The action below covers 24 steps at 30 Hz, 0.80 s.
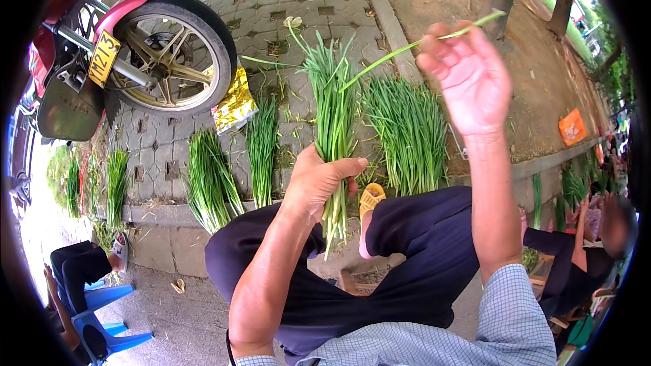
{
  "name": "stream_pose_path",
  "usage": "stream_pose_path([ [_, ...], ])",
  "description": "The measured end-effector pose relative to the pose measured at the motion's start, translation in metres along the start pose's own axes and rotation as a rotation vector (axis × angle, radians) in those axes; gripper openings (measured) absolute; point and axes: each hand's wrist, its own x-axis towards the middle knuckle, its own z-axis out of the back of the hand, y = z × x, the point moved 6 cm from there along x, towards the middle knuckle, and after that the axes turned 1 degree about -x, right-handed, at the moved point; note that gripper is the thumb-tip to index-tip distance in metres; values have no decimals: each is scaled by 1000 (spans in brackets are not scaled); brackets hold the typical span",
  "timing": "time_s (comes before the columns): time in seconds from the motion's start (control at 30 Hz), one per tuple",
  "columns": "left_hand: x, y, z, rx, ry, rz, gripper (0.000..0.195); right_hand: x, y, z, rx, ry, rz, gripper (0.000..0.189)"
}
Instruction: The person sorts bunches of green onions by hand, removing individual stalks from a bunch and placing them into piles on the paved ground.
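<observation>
My left hand (318, 175) is closed around the lower stems of a bunch of long green leaves (333, 107), which look like garlic chives. The bunch stands nearly upright between my knees, pale stem ends down. Raised to the right, my right hand (470, 71) pinches a single green stalk (394, 55) between thumb and fingers. The stalk's lower end reaches the bunch's upper right side. Beyond my right knee lies a broad pile of the same greens (407, 134). Left of the held bunch lie a narrow bundle (262, 150) and a wider bundle (208, 180).
A motorcycle's front wheel (173, 56) stands at upper left, with a gold foil packet (236, 104) beside it. A kerb (163, 215) runs past my yellow slipper (372, 198). People sit on both sides, one near a blue plastic stool (107, 333). An orange bag (573, 127) lies on soil.
</observation>
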Motion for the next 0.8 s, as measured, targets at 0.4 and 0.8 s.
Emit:
stream_pose_path([
  [0.4,-2,-8,0,-224,77,41,12,-12,11,-14,-623,358,243,16],
  [0.8,-4,-20,0,-432,182,-106,29,-57,-49,-66,-1242,714,218,30],
])
